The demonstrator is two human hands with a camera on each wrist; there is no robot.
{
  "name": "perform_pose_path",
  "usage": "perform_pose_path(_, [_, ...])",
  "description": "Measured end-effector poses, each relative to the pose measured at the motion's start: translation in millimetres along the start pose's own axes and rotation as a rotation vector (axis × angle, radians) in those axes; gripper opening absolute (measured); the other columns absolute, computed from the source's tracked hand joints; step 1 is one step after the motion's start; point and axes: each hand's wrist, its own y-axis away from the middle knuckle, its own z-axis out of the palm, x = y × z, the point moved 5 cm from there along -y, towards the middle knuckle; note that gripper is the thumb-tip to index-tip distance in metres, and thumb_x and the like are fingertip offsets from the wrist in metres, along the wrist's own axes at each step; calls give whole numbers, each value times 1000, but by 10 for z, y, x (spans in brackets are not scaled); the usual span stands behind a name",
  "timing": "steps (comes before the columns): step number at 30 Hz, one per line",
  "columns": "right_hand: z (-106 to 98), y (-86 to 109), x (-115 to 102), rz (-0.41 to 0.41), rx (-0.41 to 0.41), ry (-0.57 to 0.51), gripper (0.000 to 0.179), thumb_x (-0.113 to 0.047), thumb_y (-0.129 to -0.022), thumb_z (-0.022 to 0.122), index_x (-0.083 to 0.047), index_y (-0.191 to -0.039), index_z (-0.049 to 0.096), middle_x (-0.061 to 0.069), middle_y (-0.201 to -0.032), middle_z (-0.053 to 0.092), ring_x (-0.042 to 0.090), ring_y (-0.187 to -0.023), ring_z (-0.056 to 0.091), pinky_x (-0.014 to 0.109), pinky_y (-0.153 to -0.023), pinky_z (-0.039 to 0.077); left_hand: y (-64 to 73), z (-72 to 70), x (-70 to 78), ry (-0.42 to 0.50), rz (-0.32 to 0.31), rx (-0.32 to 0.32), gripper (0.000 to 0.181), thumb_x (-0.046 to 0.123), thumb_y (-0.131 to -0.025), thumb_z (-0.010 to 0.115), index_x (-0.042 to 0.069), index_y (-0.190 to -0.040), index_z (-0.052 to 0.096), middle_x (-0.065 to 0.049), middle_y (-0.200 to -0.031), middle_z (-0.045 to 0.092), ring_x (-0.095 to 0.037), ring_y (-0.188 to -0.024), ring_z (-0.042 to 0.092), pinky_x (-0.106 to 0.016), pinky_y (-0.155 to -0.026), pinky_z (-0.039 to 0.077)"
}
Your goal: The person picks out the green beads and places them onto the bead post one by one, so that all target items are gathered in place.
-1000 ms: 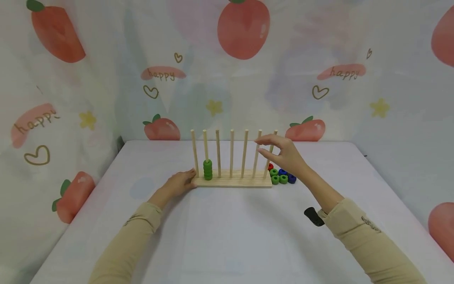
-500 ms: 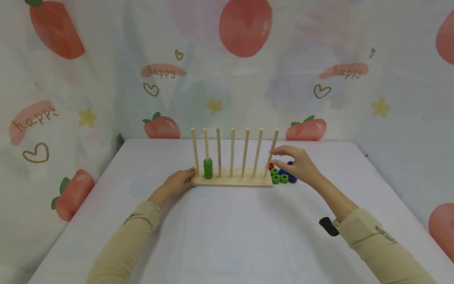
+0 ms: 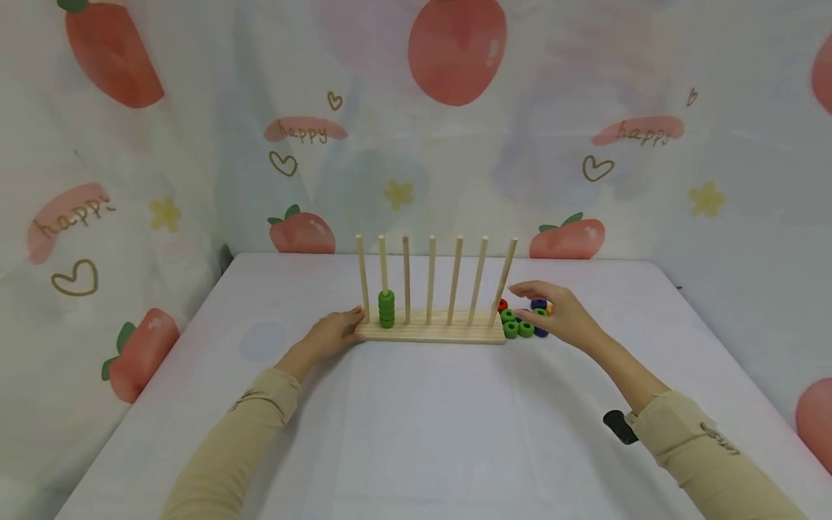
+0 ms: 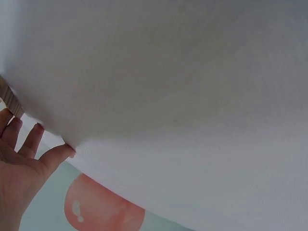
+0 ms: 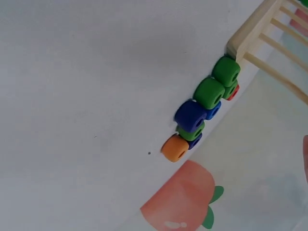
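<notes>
A wooden peg rack (image 3: 435,334), with several upright pegs, stands on the table. Green beads (image 3: 386,309) are stacked on its second peg from the left. My left hand (image 3: 330,332) holds the left end of the base between thumb and fingers; in the left wrist view, fingertips also touch the tabletop. Above the loose beads, my right hand (image 3: 564,315) has thumb and index finger apart, with nothing seen between them. In the right wrist view, green beads (image 5: 209,93), a blue bead (image 5: 190,116) and an orange bead (image 5: 174,148) lie bunched beside the rack's end.
The table (image 3: 416,433) has a white cover. Behind it hangs a printed cloth (image 3: 390,87) with fruit, hearts and lettering. A small black object (image 3: 620,427) sits by the right sleeve. A red bead (image 3: 503,305) lies close to the rack's right end.
My right hand has moved right and down from the right-hand pegs to the loose beads, its thumb and finger staying apart. The left hand remains at the rack's left end.
</notes>
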Motion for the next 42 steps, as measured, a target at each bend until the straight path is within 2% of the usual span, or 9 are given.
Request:
perform_pose_path(8, [29, 111, 182, 97, -95, 13, 36, -3, -81, 71, 6, -114, 61, 24, -113, 64, 42, -102, 61, 55, -88, 48, 10, 25, 3, 1, -38, -7, 57, 28, -92, 59, -3, -137, 45, -18, -146, 39, -43, -126, 46, -58, -96, 42])
perform_pose_path(22, [46, 200, 382, 107, -94, 45, 35, -2, -77, 74, 9, -109, 63, 25, -107, 66, 42, -100, 62, 55, -87, 48, -38, 19, -3, -5, -60, -3, 58, 30, -92, 59, -1, -138, 44, -16, -147, 39, -42, -126, 46, -58, -97, 41])
perform_pose_path(29, [101, 238, 490, 181, -163, 66, 32, -4, -82, 71, 9, -110, 62, 27, -106, 66, 44, -101, 60, 57, -90, 47, -21, 27, -8, 12, -75, -13, 57, 29, -92, 60, -1, -139, 44, -15, -148, 38, -41, -128, 45, -60, -97, 40])
perform_pose_path(33, [139, 244, 558, 182, -190, 74, 29, -2, -82, 70, 10, -107, 62, 26, -103, 67, 42, -99, 61, 55, -88, 49, -10, 22, 3, 20, -65, -10, 57, 29, -92, 59, -1, -139, 44, -15, -148, 38, -41, -128, 44, -60, -97, 40])
perform_pose_path(42, [230, 226, 675, 203, -282, 115, 29, -8, -83, 70, 10, -106, 63, 26, -104, 67, 41, -101, 61, 56, -89, 48, -10, 14, 6, 34, -65, -7, 57, 28, -92, 60, -1, -138, 44, -16, -148, 38, -42, -128, 44, -62, -97, 39])
